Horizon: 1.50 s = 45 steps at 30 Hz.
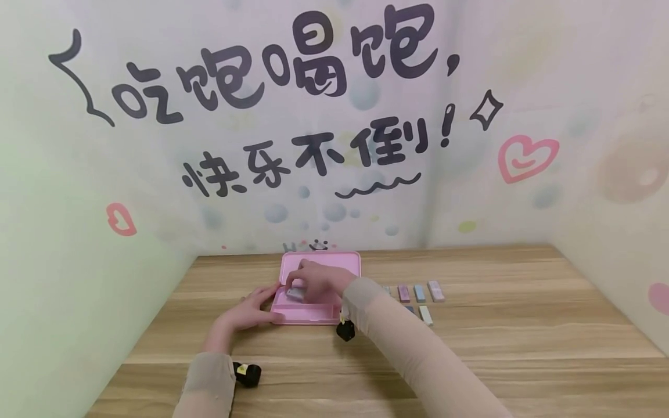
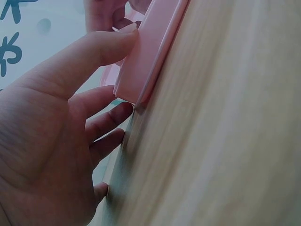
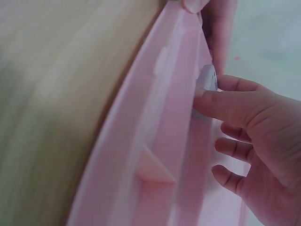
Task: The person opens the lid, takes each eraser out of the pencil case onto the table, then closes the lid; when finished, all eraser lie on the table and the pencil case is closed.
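Observation:
An open pink pencil case point(image 1: 305, 314) lies on the table with its lid raised at the back. My left hand point(image 1: 245, 312) holds its left end, thumb on the front corner and fingers along the side; the left wrist view shows the thumb point(image 2: 113, 47) against the pink wall. Over the case's rear compartment, my right hand point(image 1: 316, 281) pinches a small grey block point(image 3: 207, 80) between thumb and index finger, the other fingers loosely bent. In the head view the block point(image 1: 296, 293) sits low inside the case, partly hidden by the hand.
To the right of the case stand small blocks in two rows, among them a purple one point(image 1: 403, 293), a blue one point(image 1: 420, 293), a lilac one point(image 1: 436, 291) and a white one point(image 1: 425, 316). My right sleeve hides part of these rows. A printed wall rises behind the table.

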Available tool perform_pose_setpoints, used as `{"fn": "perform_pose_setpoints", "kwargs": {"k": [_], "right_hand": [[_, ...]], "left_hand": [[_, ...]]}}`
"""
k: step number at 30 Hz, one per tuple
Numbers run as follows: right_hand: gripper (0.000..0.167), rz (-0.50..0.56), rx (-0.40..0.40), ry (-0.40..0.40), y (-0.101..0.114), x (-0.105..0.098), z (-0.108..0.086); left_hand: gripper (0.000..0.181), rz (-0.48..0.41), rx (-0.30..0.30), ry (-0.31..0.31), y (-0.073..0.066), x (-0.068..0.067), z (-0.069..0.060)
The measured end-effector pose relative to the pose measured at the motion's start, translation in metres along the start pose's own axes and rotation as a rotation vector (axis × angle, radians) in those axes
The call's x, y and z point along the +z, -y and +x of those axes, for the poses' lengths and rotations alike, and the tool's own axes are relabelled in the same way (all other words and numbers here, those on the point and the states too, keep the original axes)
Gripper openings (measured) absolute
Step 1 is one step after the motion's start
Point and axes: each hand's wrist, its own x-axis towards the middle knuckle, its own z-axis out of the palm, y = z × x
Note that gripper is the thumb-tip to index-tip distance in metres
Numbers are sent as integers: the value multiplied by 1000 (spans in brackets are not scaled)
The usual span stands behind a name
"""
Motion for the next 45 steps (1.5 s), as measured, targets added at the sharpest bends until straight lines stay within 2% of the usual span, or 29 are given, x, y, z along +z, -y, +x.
{"fn": "perform_pose_setpoints", "kwargs": {"k": [4,11,17,25,35,42,45], "right_hand": [[46,8,-23,0,-3,-7,-1],[41,121,-84,-15,-6,-22,-9],[43,114,-101,-19,-7,-27,-15],[44,134,-109,-29,-7,-29,-27],[44,189,-68,-51,-21,-36,-59],[44,294,-54,-84,-31,-41,-92],[44,309,-40,-97,-35,-43,-106]], "left_hand": [[90,5,3,2,-1,-1,0],[90,8,16,-2,1,-1,1],[91,8,-12,0,6,0,0],[90,6,-1,-9,5,0,0],[90,6,-4,-5,0,0,2],[91,0,0,0,-1,1,3],[91,0,0,-2,0,1,2]]}}
